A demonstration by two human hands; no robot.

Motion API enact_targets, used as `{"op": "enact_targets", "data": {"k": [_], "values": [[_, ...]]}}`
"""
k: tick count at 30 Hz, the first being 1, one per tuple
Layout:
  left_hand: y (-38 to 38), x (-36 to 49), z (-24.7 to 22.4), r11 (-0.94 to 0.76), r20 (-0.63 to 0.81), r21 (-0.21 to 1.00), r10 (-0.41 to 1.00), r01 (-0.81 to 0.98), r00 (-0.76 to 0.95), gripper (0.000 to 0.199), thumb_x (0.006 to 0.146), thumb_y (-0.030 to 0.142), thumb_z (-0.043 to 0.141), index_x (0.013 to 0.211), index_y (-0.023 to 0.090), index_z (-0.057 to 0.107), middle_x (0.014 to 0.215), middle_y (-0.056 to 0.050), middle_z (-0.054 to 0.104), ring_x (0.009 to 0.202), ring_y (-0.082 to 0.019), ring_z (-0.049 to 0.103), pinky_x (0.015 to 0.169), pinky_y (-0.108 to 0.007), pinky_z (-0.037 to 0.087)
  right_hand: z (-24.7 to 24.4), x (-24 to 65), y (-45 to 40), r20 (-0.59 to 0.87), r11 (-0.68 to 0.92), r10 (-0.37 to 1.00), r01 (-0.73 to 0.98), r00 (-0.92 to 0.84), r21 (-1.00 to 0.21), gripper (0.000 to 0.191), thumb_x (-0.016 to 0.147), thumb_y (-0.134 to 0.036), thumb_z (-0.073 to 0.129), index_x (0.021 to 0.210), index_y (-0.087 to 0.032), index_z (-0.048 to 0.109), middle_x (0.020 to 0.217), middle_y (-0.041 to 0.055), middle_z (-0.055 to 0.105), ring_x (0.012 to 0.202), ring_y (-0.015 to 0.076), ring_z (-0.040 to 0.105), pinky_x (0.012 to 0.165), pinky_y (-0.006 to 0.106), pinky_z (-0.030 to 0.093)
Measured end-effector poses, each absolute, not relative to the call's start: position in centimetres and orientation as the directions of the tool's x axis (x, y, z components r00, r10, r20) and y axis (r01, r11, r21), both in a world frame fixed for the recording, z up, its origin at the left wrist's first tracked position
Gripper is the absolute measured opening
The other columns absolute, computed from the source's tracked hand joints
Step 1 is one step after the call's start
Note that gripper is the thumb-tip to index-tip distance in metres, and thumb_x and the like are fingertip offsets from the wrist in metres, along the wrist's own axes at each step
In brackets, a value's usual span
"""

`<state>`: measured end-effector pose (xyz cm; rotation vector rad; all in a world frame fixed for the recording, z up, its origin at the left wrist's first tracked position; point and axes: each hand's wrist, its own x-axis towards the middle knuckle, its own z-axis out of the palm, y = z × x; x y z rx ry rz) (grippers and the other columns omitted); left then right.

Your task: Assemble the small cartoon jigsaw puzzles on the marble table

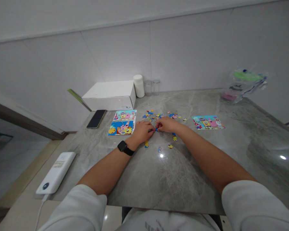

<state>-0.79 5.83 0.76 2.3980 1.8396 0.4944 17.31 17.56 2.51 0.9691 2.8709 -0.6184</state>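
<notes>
Both hands meet over small blue jigsaw puzzle pieces (156, 129) at the middle of the grey table. My left hand (142, 131), with a black watch on its wrist, has its fingers closed at the pieces' left side. My right hand (165, 124) pinches at the same spot from the right, and its fingers partly hide what is there. Loose puzzle pieces (173, 115) lie scattered just beyond the hands. Nearer to me are a yellow piece (170, 146), a pale piece (160, 149) and a blue-yellow piece (146, 144).
Cartoon picture sheets (121, 127) lie left of my hands, and a picture card (208, 122) lies right. A phone (96, 119), a white box (110, 93), a white bottle (139, 86) and clear glasses (156, 87) stand around. A power bank (56, 173) and a plastic bag (243, 86) are farther out.
</notes>
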Motion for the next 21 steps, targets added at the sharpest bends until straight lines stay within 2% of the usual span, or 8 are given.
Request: {"op": "enact_targets", "data": {"k": [11,19,21], "values": [[5.6,-0.8,0.7,-0.289,0.223,0.272,0.947,0.918,0.232,0.022,0.101,0.027,0.062,0.111,0.029,0.081,0.114,-0.005,0.079,0.109,-0.026,0.069,0.097,-0.043,0.050,2.6,17.3,17.6,-0.173,0.731,0.567,0.589,-0.805,-0.344,0.017,0.088,-0.019,0.075,0.103,-0.024,0.083,0.098,0.0021,0.083,0.089,0.0185,0.074,0.078,0.025,0.049],[5.9,-2.5,1.1,-0.191,0.357,0.352,0.932,0.916,0.057,0.028,0.095,0.013,0.059,0.113,0.024,0.078,0.117,-0.007,0.076,0.108,-0.025,0.069,0.098,-0.041,0.054,3.7,18.1,18.1,-0.071,0.699,0.634,0.609,-0.770,-0.376,0.015,0.090,-0.019,0.073,0.102,-0.023,0.083,0.102,0.0030,0.083,0.093,0.0177,0.074,0.080,0.023,0.048],[5.8,-2.7,1.1,-0.200,0.369,0.353,0.928,0.914,0.061,0.029,0.094,0.011,0.058,0.111,0.024,0.079,0.116,-0.007,0.076,0.107,-0.024,0.069,0.098,-0.040,0.054,4.3,18.4,18.2,-0.043,0.687,0.662,0.628,-0.749,-0.366,0.016,0.091,-0.018,0.072,0.102,-0.022,0.082,0.103,0.0036,0.083,0.094,0.0176,0.073,0.082,0.023,0.048]]}}
